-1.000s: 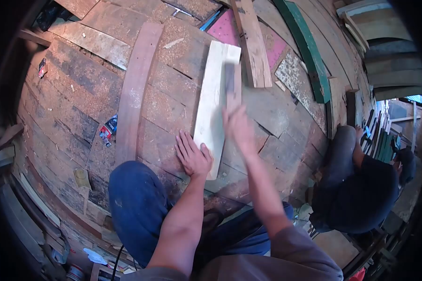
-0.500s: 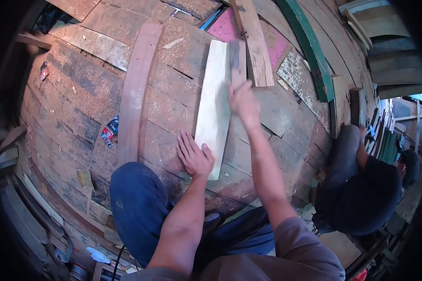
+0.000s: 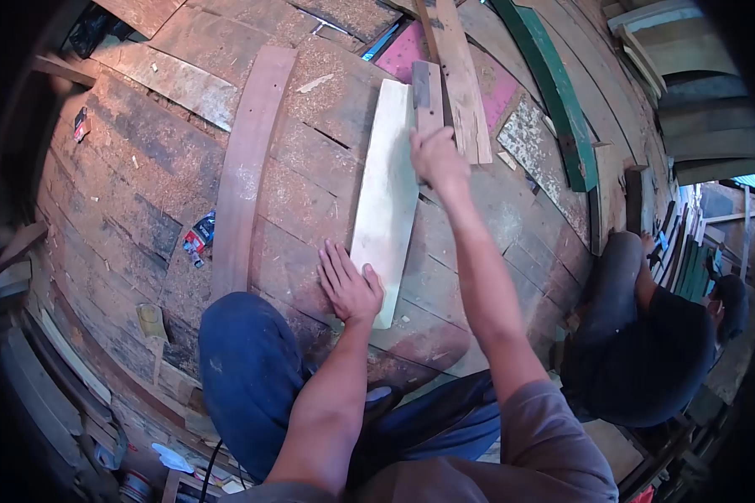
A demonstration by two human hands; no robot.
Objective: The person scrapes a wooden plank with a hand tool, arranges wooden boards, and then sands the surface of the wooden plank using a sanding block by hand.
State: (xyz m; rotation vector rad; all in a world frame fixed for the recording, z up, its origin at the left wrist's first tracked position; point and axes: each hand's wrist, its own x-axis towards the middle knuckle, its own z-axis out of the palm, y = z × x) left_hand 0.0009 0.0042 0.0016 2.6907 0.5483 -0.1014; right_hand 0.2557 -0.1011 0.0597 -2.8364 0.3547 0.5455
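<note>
A pale, cream-coloured wooden board (image 3: 384,189) lies lengthwise on the plank floor in front of me. My left hand (image 3: 350,285) rests flat across its near end, fingers spread. My right hand (image 3: 442,159) is closed at the board's right edge, around the near end of a brown wooden block (image 3: 430,105) with a dark grey patch on its left side. The block reaches forward alongside the board's far end. My fingers hide its near end, and its exact kind cannot be made out.
A curved reddish-brown plank (image 3: 247,168) lies to the left. Beyond the block are a brown board (image 3: 461,75), a pink panel (image 3: 400,52) and a curved green beam (image 3: 554,92). A dark-clothed person (image 3: 646,352) sits at right. Sawdust and a crumpled wrapper (image 3: 199,239) litter the floor.
My right hand and the brown block have slid forward along the pale board's right edge. My left hand has stayed in place on the near end. The view has shifted slightly.
</note>
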